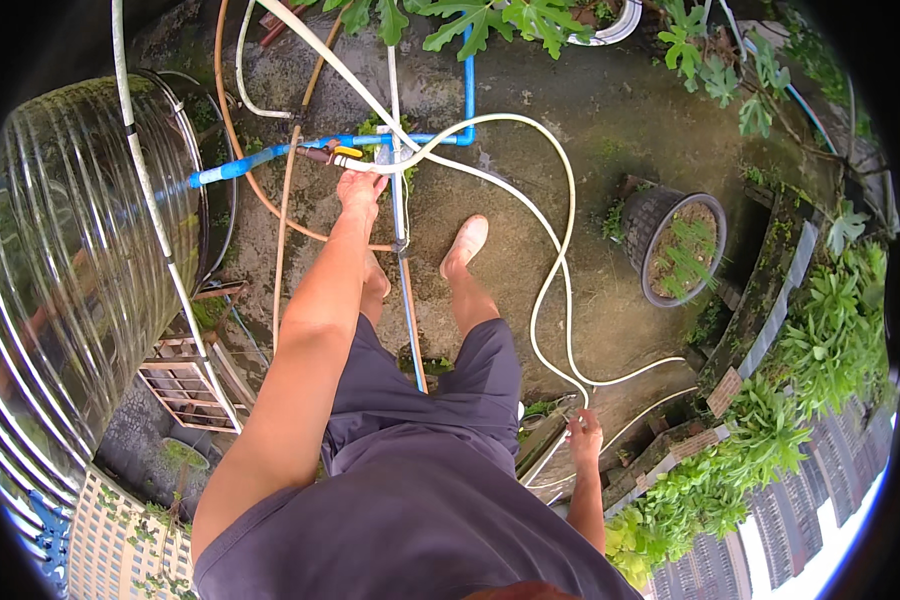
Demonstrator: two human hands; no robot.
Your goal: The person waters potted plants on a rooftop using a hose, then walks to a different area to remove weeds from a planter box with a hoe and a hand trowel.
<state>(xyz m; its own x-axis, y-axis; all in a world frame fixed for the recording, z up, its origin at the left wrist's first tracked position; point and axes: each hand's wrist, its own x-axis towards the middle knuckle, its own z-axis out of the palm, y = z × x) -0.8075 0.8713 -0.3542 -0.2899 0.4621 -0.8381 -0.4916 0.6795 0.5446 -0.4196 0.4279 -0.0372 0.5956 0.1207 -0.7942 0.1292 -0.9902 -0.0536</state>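
My left hand point(360, 191) reaches forward, its fingers at the end of a white hose point(521, 118), just behind a dark fitting with a yellow lever point(337, 153). The fingers seem closed around the hose, though their far side is hidden. From there the hose arcs right and loops down over the wet concrete. Low on the right, my right hand point(585, 439) has its fingers curled at a lower stretch of white hose. Blue plastic pipe point(270, 155) passes behind the fitting.
A large ribbed metal tank point(82, 247) stands at left. A dark plant pot point(675, 244) sits at right, near a planted bed with a brick edge point(724, 391). Brown pipes point(285, 232) and blue pipe cross the ground around my feet. Fig-like leaves point(480, 22) hang at the top.
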